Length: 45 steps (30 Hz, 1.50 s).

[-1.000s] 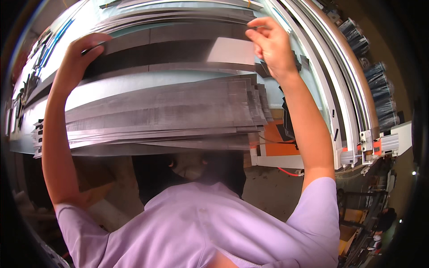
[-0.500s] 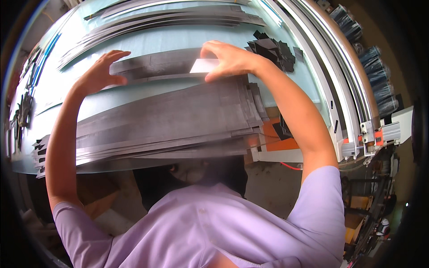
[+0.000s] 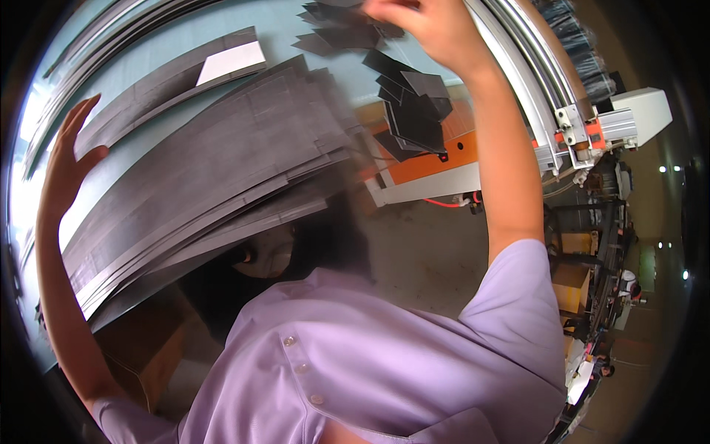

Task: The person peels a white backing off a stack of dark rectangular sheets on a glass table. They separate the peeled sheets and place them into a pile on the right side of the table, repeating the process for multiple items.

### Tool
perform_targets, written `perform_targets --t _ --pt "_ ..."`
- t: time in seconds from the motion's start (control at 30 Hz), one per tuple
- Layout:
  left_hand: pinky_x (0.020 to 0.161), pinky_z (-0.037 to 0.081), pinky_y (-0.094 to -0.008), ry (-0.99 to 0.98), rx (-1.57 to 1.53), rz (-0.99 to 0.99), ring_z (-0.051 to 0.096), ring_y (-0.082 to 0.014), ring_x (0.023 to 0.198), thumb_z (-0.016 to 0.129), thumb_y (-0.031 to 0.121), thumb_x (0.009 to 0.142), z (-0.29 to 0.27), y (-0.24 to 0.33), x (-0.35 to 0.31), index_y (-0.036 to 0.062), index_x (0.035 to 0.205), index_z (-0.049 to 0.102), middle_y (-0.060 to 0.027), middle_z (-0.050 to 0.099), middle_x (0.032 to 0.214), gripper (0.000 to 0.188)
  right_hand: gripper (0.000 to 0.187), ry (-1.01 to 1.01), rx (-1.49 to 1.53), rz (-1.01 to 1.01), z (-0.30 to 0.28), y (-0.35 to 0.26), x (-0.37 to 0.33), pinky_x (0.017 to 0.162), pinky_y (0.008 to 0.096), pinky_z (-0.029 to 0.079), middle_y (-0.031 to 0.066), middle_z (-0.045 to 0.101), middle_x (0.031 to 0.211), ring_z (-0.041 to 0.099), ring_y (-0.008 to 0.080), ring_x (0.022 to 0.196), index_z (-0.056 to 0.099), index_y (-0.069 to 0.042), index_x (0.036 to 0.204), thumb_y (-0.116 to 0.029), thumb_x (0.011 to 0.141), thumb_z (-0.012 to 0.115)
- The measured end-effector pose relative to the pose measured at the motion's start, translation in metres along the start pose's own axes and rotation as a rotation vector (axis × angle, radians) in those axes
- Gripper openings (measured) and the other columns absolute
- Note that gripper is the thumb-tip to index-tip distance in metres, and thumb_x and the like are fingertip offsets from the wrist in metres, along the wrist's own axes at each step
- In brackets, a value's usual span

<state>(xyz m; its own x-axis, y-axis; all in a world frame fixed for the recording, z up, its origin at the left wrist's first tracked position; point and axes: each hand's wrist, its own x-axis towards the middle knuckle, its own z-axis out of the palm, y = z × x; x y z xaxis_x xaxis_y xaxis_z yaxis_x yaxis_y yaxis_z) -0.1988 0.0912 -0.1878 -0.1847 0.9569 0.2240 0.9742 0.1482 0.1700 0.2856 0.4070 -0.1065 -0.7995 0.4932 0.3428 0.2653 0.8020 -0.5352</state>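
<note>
My left hand (image 3: 74, 152) is open, its fingers stretched and thumb apart, beside the left end of a long dark grey strip (image 3: 174, 89). A white slanted rectangular piece (image 3: 231, 62) lies on the right end of that strip. At the top edge, my right hand (image 3: 425, 26) reaches over a pile of dark flat scraps (image 3: 336, 37). Its fingers are bent together and partly cut off by the frame, so what they hold is hidden. Nearer to me lies a broad stack of dark grey sheets (image 3: 214, 148), its layers fanned unevenly.
More black angular pieces (image 3: 414, 103) lie by an orange panel (image 3: 436, 163) at the table's right. Metal rails (image 3: 518, 66) run along the right side, ending at a white bracket (image 3: 640, 115). Long dark strips (image 3: 111, 44) lie at the far left.
My right hand has left the strip's white piece and moved right to the dark scraps. My left hand stays open near the strip's left end. The view has swung to the right.
</note>
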Motion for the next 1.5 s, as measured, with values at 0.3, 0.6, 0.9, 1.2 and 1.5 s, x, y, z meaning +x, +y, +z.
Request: perform_targets --t 0.3,0.6,0.9,1.2,1.5 --pt "0.116 0.045 -0.055 -0.005 -0.074 0.29 0.053 -0.0375 0.142 0.076 0.042 0.084 -0.026 0.218 -0.055 0.0129 0.131 0.074 -0.0118 0.064 0.144 0.055 0.022 0.101 -0.016 0.283 -0.001 0.011 -0.192 0.09 0.0312 0.059 0.0123 0.077 0.111 0.074 0.0228 0.101 0.077 0.001 0.11 0.006 0.09 0.07" --pt "0.11 0.046 -0.0559 0.041 -0.339 0.447 0.058 -0.0426 0.132 0.074 0.041 0.085 -0.007 0.283 -0.043 0.0049 0.117 0.076 -0.0171 0.067 0.133 0.048 0.032 0.014 -0.119 0.151 0.02 0.006 -0.201 0.086 0.0354 0.057 0.0091 0.07 0.116 0.066 0.0277 0.105 0.074 -0.003 0.115 0.007 0.085 0.07" --pt "0.115 0.041 -0.0578 -0.04 -0.27 0.408 0.058 -0.0414 0.136 0.07 0.051 0.089 -0.013 0.279 -0.053 0.0091 0.124 0.075 -0.0169 0.067 0.138 0.055 0.025 -0.042 -0.11 0.164 0.021 0.003 -0.193 0.088 0.0398 0.053 0.0078 0.063 0.109 0.061 0.0288 0.105 0.066 -0.002 0.102 0.003 0.079 0.075" --pt "0.114 0.042 -0.0586 -0.04 -0.342 0.442 0.06 -0.0414 0.133 0.071 0.048 0.089 -0.012 0.278 -0.053 0.007 0.124 0.075 -0.0187 0.067 0.136 0.054 0.031 -0.058 -0.178 0.157 0.023 -0.004 -0.193 0.091 0.0401 0.052 0.0082 0.062 0.111 0.06 0.0302 0.107 0.064 -0.002 0.106 0.001 0.078 0.077" --pt "0.114 0.042 -0.0587 -0.039 -0.346 0.448 0.061 -0.0412 0.132 0.07 0.049 0.09 -0.011 0.281 -0.054 0.0067 0.123 0.075 -0.0189 0.067 0.135 0.054 0.023 -0.02 -0.164 0.322 0.033 -0.009 -0.185 0.085 0.0388 0.051 0.0095 0.06 0.106 0.06 0.029 0.103 0.063 -0.001 0.098 -0.001 0.08 0.076"
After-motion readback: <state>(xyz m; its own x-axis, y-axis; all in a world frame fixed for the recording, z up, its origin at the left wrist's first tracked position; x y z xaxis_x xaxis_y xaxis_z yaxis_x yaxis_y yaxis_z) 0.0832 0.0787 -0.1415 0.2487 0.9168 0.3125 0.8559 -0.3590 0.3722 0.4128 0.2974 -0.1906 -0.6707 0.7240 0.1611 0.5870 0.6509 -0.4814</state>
